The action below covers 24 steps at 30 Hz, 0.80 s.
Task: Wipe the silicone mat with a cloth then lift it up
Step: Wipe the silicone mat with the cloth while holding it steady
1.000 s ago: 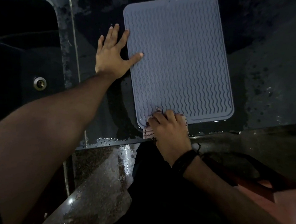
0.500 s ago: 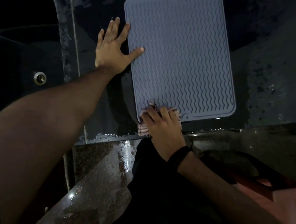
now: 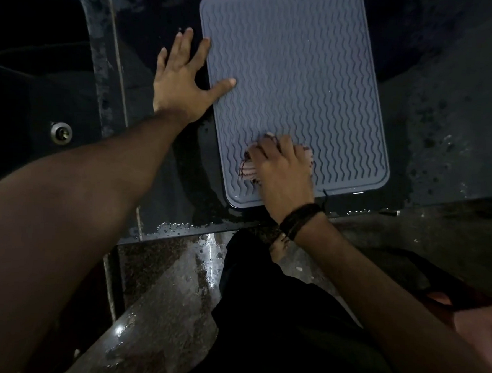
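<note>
A: Status on the silicone mat (image 3: 294, 82)?

B: Lying flat on the dark wet countertop (image 3: 450, 118), wavy ribbed side up. Left hand (image 3: 182, 81) sits at its left edge: fingers spread and straight, thumb pressed onto the mat surface, index tip touching the edge, the other fingers on the counter beside it.

A: Right side?

B: Right hand (image 3: 280, 165) is on the mat's near left corner, fingers curled down over a bunched cloth (image 3: 247, 169). Cloth is pale with dark stripes and sticks out left of the knuckles and a bit past the fingertips; the rest is hidden under the palm. Dark wristband (image 3: 299, 218) on that wrist.

A: Any containers?

B: One, the sink (image 3: 30, 66), well left of the left hand. Basin is nearly black, so I cannot tell what's in it. Only a round metal fitting (image 3: 61, 132) shows on its wall.

A: Anything else?

B: Water drops along the counter's front edge, just near of the right wrist. Wet speckled floor (image 3: 158, 282) below, with a bare foot (image 3: 280, 244) under the wrist.
</note>
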Each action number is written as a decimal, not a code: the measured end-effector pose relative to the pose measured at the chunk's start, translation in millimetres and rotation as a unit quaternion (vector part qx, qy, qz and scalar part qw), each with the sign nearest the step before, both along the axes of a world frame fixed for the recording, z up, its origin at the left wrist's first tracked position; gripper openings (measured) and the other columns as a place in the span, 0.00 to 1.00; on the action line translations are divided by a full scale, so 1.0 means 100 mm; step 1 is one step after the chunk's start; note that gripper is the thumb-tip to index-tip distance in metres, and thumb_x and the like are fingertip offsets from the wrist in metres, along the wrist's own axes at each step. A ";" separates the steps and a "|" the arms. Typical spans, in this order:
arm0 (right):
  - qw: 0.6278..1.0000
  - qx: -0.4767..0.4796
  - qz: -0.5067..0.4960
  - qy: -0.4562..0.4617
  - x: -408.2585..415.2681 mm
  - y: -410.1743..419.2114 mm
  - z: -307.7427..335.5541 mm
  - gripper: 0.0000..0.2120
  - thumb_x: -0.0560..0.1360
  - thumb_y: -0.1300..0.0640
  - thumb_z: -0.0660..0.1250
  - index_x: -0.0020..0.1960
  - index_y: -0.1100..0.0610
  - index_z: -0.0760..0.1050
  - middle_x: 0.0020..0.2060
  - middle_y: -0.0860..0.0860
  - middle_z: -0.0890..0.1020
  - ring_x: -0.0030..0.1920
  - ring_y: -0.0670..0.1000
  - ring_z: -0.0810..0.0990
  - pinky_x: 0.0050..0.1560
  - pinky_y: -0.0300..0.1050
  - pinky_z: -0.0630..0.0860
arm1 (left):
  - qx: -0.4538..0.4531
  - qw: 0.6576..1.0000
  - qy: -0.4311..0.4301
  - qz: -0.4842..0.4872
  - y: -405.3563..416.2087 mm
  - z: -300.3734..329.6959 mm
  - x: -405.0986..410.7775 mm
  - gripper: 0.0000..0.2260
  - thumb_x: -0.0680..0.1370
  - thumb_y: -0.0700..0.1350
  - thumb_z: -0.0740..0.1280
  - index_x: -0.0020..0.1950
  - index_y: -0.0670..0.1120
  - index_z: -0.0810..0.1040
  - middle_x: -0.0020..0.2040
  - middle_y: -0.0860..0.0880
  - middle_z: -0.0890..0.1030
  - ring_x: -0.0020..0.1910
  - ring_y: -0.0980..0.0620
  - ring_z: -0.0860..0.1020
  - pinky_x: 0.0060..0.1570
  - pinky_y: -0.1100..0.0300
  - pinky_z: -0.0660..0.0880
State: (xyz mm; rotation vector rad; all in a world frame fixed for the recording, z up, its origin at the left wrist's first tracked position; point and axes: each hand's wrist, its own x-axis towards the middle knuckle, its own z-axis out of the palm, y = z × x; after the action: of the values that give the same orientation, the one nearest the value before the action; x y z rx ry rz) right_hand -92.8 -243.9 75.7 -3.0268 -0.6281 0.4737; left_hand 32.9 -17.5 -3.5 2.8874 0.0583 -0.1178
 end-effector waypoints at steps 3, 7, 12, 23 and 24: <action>1.000 0.014 -0.001 -0.011 -0.28 -0.16 0.01 0.23 0.71 0.63 0.54 0.63 0.56 0.75 0.64 0.54 0.75 0.60 0.59 0.71 0.59 0.57 0.69 | -0.002 1.000 0.000 0.001 0.00 0.00 0.01 0.44 0.74 0.81 0.51 0.84 0.58 0.53 0.85 0.49 0.49 0.83 0.50 0.47 0.81 0.47 0.42; 1.000 0.002 0.002 0.016 -0.55 -0.36 0.08 0.25 0.70 0.65 0.54 0.65 0.55 0.74 0.64 0.53 0.75 0.58 0.59 0.72 0.58 0.55 0.68 | -0.008 1.000 0.003 0.000 0.00 0.02 0.01 0.44 0.74 0.80 0.52 0.84 0.58 0.53 0.85 0.49 0.49 0.83 0.50 0.47 0.81 0.47 0.42; 0.999 0.017 -0.030 0.012 -0.48 -0.36 0.20 0.23 0.65 0.64 0.60 0.58 0.53 0.77 0.58 0.50 0.78 0.55 0.57 0.72 0.52 0.52 0.68 | -0.009 1.000 0.007 0.001 0.00 0.02 0.00 0.44 0.73 0.81 0.51 0.84 0.58 0.52 0.85 0.49 0.49 0.83 0.51 0.46 0.80 0.47 0.42; 1.000 -0.002 -0.019 -0.008 -0.14 -0.06 0.00 0.22 0.72 0.62 0.55 0.65 0.56 0.73 0.64 0.54 0.74 0.62 0.59 0.70 0.62 0.57 0.67 | -0.005 1.000 0.004 0.004 0.00 0.01 0.01 0.44 0.73 0.81 0.51 0.84 0.58 0.52 0.85 0.50 0.49 0.83 0.51 0.46 0.81 0.47 0.42; 1.000 0.001 -0.015 -0.009 -0.22 -0.12 0.01 0.23 0.71 0.62 0.55 0.65 0.56 0.74 0.64 0.54 0.74 0.61 0.59 0.71 0.61 0.58 0.68 | -0.006 1.000 0.002 0.004 0.00 0.01 0.01 0.44 0.74 0.81 0.51 0.84 0.58 0.52 0.85 0.50 0.49 0.83 0.51 0.46 0.81 0.47 0.42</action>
State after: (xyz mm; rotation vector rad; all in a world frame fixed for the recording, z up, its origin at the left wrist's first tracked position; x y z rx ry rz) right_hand -115.0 -255.5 76.2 -3.0369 -0.5839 0.4436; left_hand 33.7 -17.1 -2.4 2.8747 0.0692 -0.1230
